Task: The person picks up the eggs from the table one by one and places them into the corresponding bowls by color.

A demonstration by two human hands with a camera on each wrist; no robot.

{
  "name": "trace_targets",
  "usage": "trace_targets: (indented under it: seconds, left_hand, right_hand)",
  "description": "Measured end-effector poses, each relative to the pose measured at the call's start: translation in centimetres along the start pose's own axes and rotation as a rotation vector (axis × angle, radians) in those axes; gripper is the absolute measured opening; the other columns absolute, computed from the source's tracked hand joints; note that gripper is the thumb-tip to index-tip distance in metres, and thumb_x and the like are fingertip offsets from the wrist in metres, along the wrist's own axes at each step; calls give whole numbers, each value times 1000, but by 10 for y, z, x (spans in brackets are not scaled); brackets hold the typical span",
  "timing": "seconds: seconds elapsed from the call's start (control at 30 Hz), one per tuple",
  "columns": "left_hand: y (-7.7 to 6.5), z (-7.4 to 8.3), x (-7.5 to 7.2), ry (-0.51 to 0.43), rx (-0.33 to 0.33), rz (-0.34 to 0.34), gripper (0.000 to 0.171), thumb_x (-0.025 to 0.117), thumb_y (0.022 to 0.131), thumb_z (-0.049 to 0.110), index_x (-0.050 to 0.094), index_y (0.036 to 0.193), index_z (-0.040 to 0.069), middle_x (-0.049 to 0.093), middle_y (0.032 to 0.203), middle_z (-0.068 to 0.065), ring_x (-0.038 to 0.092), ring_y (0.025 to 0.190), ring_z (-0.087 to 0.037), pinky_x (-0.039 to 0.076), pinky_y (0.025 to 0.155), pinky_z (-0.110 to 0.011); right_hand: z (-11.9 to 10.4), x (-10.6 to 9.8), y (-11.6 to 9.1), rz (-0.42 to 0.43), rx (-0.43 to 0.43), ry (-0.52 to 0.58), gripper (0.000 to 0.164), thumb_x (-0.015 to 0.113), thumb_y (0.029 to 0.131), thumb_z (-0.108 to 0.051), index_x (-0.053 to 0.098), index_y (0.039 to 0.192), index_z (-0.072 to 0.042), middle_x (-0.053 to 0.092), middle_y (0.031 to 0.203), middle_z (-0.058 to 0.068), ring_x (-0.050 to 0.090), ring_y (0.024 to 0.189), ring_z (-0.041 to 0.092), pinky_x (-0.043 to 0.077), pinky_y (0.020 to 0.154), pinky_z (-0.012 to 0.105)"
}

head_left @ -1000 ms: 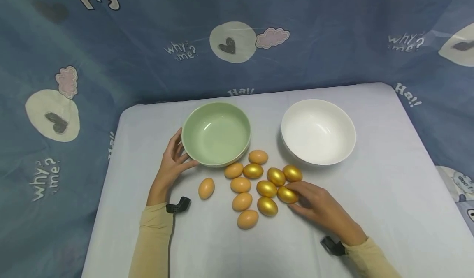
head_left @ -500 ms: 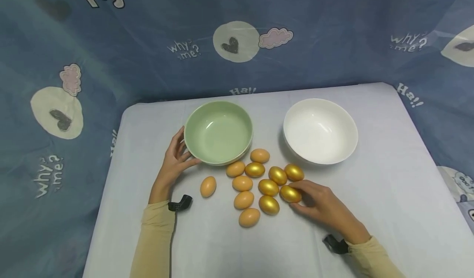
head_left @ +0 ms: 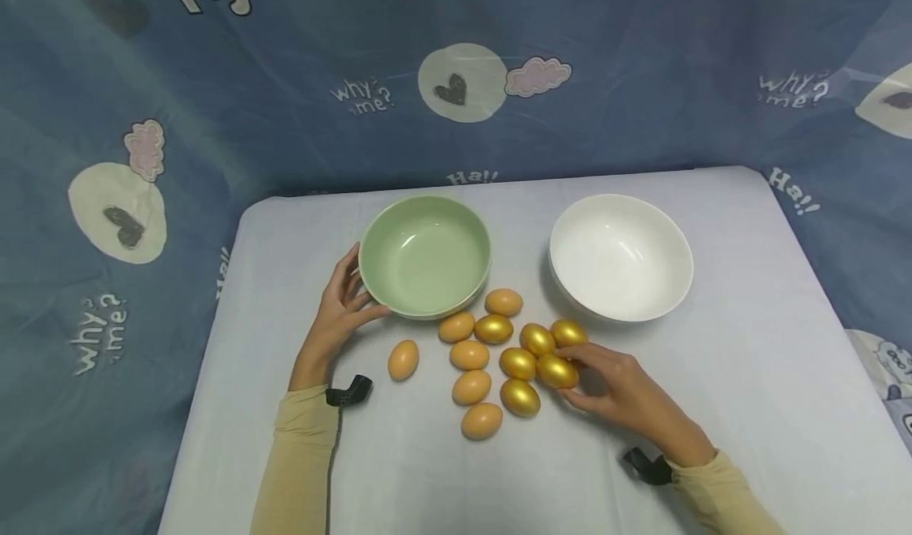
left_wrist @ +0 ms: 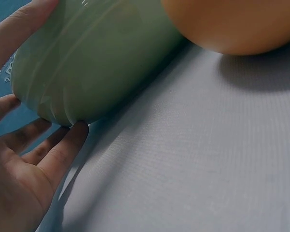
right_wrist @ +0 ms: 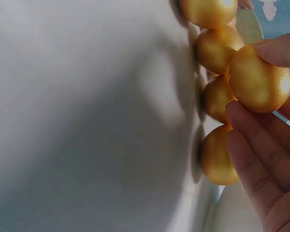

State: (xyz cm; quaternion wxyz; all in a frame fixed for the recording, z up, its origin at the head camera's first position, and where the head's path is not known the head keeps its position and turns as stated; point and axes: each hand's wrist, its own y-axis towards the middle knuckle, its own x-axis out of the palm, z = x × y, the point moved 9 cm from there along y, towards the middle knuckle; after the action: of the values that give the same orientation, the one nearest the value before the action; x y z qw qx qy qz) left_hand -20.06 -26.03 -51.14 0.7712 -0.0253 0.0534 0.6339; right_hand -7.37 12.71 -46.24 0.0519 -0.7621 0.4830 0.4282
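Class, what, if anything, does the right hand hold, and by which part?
The right hand holds a gold egg, pinched by its opposite sides between thumb and fingers.

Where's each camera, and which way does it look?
Head: worn on the head, facing forward and down at eggs, green bowl, white bowl; left hand, right hand, sleeves show.
Left wrist: worn there, facing the left hand touching the green bowl.
Right wrist: worn there, facing the right hand holding a gold egg.
Head and right wrist share that egg.

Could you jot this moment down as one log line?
left hand: touching green bowl; right hand: pinching gold egg; other eggs, white bowl: on table
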Motion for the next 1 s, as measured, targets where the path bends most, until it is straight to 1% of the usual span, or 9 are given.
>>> trace_targets:
  seconds: [0.07,0.17,0.23,0.3,0.47,0.63,0.7,0.87,1.0]
  left_hand:
    - [0,1,0,1,4,-3,118,87,75,-9,21,165,27,26,169,-6,37,152,-21,47,117,-20]
    - [0,2,1,-2,10,-4,118,87,74,-9,21,165,27,26,169,-6,38,151,-19,47,117,-20]
    - [0,2,1,-4,14,-5,118,87,74,-9,21,165,27,27,169,-6,39,150,-17,47,117,-21]
    - [0,2,1,-5,17,-6,118,87,75,-9,21,165,27,27,169,-6,39,150,-16,47,117,-21]
    - [0,1,1,-15,20,-10,117,86,75,-10,21,165,26,26,169,-6,38,151,-18,47,117,-21]
    - [0,1,0,-22,16,-10,117,87,75,-10,22,165,26,26,169,-6,37,153,-22,47,118,-22]
    - [0,1,0,-21,14,-9,117,87,75,-9,22,165,26,26,169,-5,36,153,-24,46,118,-22]
    - [0,1,-1,-26,5,-4,117,87,74,-9,23,165,28,27,169,-4,37,152,-24,47,117,-22]
    - [0,0,0,-30,-3,-8,117,88,74,-7,23,165,29,27,169,-3,37,153,-24,48,117,-22]
  right_hand:
    - [-2,-1,4,-4,-15,-1,56,90,73,-8,68,124,-7,75,117,6,73,98,16,59,90,12]
    - [-4,-2,11,-10,-30,-2,56,91,72,-9,68,123,-8,75,115,4,72,97,14,62,86,18]
    - [-5,-3,17,-17,-34,-1,56,91,72,-10,68,123,-9,74,114,2,71,97,13,62,87,18]
    - [-6,-3,22,-33,-25,4,56,91,73,-12,68,124,-10,74,116,0,71,101,12,61,91,16]
    - [-10,-3,36,-88,-3,25,55,91,77,-15,68,127,-13,73,122,-4,70,108,9,59,97,16]
    - [-14,-2,53,-139,-4,57,53,89,80,-15,67,129,-15,73,121,-7,69,106,6,64,92,24]
    - [-17,-2,60,-154,-10,78,50,88,81,-14,67,127,-16,73,118,-8,69,102,5,66,87,28]
    - [-19,-4,81,-166,-17,70,48,88,81,-16,68,125,-15,74,114,-5,71,96,8,67,82,35]
    - [-17,-6,97,-176,8,93,49,88,81,-14,69,126,-14,76,118,0,74,99,14,68,80,37]
